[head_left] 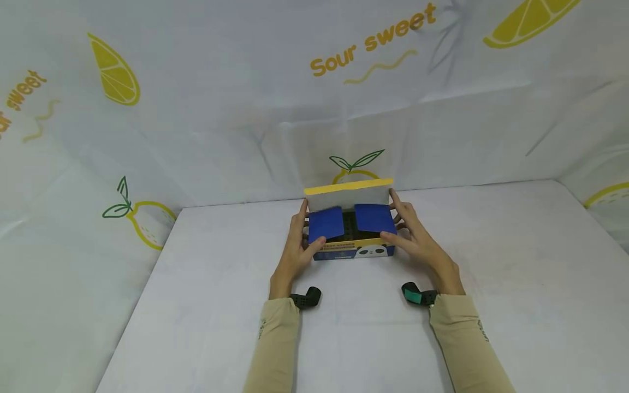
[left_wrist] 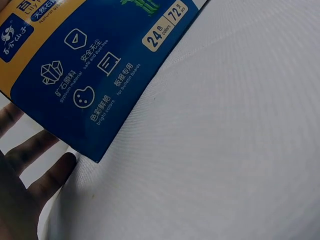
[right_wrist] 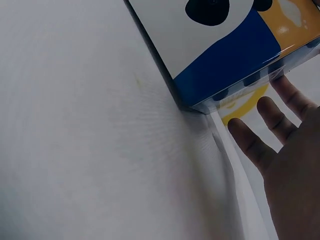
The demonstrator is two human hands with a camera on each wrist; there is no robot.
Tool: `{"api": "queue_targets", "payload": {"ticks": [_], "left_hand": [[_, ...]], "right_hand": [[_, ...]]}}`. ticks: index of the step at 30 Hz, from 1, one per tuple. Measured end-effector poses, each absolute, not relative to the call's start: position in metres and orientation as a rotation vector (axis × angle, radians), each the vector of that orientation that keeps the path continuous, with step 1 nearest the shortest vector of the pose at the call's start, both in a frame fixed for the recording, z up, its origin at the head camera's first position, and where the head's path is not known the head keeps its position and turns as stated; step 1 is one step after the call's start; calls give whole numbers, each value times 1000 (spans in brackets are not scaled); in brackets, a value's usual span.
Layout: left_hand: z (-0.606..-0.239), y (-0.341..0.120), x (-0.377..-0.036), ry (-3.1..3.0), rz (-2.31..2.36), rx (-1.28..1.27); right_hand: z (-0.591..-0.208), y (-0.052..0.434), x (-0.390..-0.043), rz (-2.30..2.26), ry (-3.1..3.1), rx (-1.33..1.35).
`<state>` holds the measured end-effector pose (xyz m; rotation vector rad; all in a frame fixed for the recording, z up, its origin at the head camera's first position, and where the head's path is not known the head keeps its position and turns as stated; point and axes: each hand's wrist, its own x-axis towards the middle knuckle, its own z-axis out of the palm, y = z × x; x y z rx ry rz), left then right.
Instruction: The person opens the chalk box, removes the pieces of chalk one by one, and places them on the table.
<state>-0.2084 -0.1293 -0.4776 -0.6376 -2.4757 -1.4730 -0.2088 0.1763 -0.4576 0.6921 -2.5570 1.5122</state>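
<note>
A small blue and yellow box [head_left: 352,229] is seen at the centre of the head view, set on the white surface [head_left: 491,262] close to the lemon-printed backdrop [head_left: 196,109]. Its lid is raised at the back, and two blue flaps [head_left: 326,222] are folded inward over a dark interior.

The box is flanked by both hands. The left hand [head_left: 295,251] is laid against the box's left side, fingers extended up along the wall and the thumb resting over the front left corner — nothing is gripped tightly. The right hand [head_left: 417,240] is placed against the right side in the same way, fingers straight and spread, thumb touching the front right corner.

In the left wrist view the box's blue printed side [left_wrist: 90,75] fills the upper left, with straight fingers [left_wrist: 30,150] below it. In the right wrist view a box corner [right_wrist: 220,60] sits at upper right — extended fingers [right_wrist: 260,130] lie just beside it.
</note>
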Motion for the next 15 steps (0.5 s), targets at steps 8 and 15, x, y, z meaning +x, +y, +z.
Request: {"api": "queue_targets", "payload": {"ticks": [8, 15], "left_hand": [[-478, -129, -207, -2474, -1527, -633], [-479, -130, -208, -2491, -1551, -615]], "right_hand": [[-457, 178, -210, 1564, -2614, 679], [-459, 182, -210, 1614, -2636, 699]]}}
